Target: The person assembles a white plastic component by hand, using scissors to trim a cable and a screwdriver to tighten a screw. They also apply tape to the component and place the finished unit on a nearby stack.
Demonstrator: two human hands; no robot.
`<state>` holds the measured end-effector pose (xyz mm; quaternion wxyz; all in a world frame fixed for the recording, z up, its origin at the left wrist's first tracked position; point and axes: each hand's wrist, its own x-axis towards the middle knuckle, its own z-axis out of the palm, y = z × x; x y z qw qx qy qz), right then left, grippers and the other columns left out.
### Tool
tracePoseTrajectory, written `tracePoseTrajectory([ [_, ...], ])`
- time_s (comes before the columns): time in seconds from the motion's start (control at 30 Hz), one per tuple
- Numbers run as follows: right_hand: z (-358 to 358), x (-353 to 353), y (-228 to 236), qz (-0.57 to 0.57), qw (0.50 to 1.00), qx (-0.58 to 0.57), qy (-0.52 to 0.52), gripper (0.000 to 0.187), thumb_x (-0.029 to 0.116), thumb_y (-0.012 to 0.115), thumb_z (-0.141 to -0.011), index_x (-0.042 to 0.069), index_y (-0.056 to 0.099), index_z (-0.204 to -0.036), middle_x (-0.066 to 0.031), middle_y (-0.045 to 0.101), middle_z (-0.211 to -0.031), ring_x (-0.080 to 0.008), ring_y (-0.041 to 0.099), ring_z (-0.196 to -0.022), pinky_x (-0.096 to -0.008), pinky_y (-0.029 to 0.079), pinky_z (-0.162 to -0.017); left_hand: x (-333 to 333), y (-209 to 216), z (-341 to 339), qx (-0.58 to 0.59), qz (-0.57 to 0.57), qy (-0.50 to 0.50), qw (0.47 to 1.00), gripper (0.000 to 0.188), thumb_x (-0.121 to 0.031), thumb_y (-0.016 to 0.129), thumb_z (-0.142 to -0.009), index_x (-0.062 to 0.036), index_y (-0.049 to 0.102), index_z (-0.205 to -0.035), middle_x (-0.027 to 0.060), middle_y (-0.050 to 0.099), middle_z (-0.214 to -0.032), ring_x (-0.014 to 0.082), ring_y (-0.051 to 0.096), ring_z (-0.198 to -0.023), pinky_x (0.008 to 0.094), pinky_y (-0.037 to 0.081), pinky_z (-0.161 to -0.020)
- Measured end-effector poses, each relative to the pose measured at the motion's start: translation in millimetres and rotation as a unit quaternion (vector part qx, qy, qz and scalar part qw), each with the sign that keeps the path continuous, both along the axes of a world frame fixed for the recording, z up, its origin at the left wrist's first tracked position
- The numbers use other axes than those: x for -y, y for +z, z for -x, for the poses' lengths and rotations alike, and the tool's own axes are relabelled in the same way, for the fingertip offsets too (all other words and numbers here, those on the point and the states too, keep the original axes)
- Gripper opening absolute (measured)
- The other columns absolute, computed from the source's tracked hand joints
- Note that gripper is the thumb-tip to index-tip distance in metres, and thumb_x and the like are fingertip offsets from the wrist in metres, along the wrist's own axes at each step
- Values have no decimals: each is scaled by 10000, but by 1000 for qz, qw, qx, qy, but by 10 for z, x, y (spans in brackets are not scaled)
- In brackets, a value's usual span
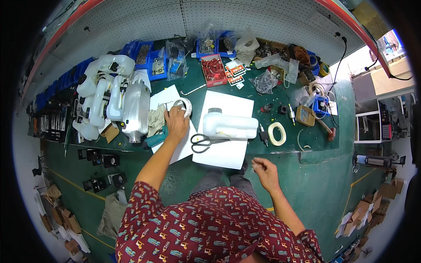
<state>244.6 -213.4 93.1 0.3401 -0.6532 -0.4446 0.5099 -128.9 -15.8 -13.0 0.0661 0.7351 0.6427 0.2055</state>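
Observation:
My left hand (176,125) reaches over the bench, its fingers closed on the rim of a roll of white tape (187,106). A crumpled cloth glove (156,120) and a teal tool (157,138) lie beside that hand, the tool partly hidden. Off the bench's front edge, my right hand (266,174) hangs with loosely bent fingers and nothing visible in it. Between the hands, a white plastic bottle (230,126) with a grey cap lies on white sheets of paper (219,156). Black-handled scissors (206,142) rest just left of the bottle's near side.
White plastic tanks (101,98) and a silver metal canister (137,109) crowd the bench's left. Blue parts bins (156,65) and a red box (213,70) line the back. To the right lie a cream tape roll (276,133), a small cardboard box (305,115) and a hammer (326,127).

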Motion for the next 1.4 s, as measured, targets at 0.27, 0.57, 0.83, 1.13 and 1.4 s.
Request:
tracePoseTrajectory([
  [0.27, 1060, -1230, 652, -252, 964, -28, 85, 318, 31, 740, -906, -32, 693, -1214, -162, 731, -1086, -234, 725, -994, -338, 587, -860, 729, 1022, -648, 444, 197, -50, 873, 333, -256, 583, -1030, 6, 606, -1235, 202, 662, -1110, 358, 609, -1098, 516, 277, -1217],
  [0.57, 999, -1295, 748, -317, 934, 129, 104, 328, 40, 767, -876, -17, 708, -1194, -193, 750, -1049, -313, 739, -916, -384, 597, -809, 808, 1621, -810, 207, 114, -172, 957, 515, -168, 613, -1028, -23, 489, -1506, 198, 686, -1239, 340, 640, -1218, 640, 107, -1250],
  [0.83, 664, -1440, 830, -151, 978, 7, 144, 335, 26, 779, -853, -44, 692, -1169, -92, 738, -919, -138, 692, -778, -288, 573, -712, 649, 1748, -821, 151, 148, -225, 951, 327, -272, 724, -976, -81, 675, -1237, 138, 739, -993, 291, 703, -1043, 632, 181, -1235],
  [1.13, 567, -1222, 933, -167, 979, 19, 119, 278, 14, 727, -871, -67, 699, -1136, 22, 626, -837, -37, 547, -716, -214, 485, -669, 570, 1748, -847, 144, 106, -208, 962, 279, -339, 646, -1023, -73, 722, -981, 121, 675, -828, 288, 651, -954, 556, 321, -1097],
  [1.4, 537, -1289, 966, -210, 962, 119, 128, 123, 87, 778, -878, -13, 748, -944, -100, 662, -847, -182, 655, -725, -327, 529, -672, 562, 1806, -864, 117, 135, -231, 956, 232, -227, 547, -1042, -66, 710, -1077, 148, 693, -953, 321, 634, -1032, 526, 328, -1071],
])
